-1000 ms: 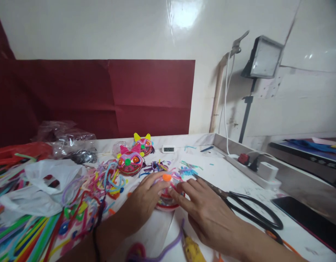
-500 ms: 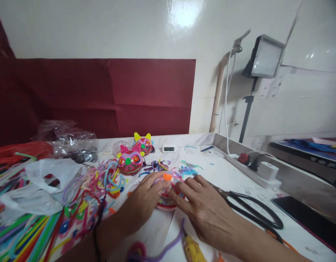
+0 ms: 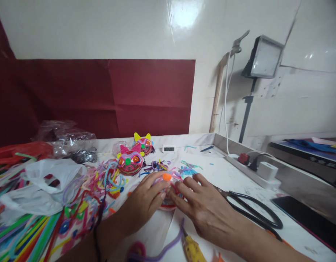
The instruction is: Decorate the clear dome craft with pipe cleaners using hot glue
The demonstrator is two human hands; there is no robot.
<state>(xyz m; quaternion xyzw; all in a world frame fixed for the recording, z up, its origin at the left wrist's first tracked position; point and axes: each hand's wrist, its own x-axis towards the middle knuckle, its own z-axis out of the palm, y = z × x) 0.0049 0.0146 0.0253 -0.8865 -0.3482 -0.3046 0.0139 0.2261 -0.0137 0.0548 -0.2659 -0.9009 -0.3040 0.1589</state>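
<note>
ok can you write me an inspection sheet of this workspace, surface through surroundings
Surface: white tabletop, scattered scraps.
Work items: round craft piece with an orange dot; pink-eared cat face and yellow-eared cat face beyond it.
Clutter: white plastic bag on the left; black-handled scissors and phone on the right.
Hands: left hand and right hand both touching the round craft piece.
Cables: white cable hanging down to the power strip.
Surroundings: dark red sheet against the wall; floodlight on the right.
</note>
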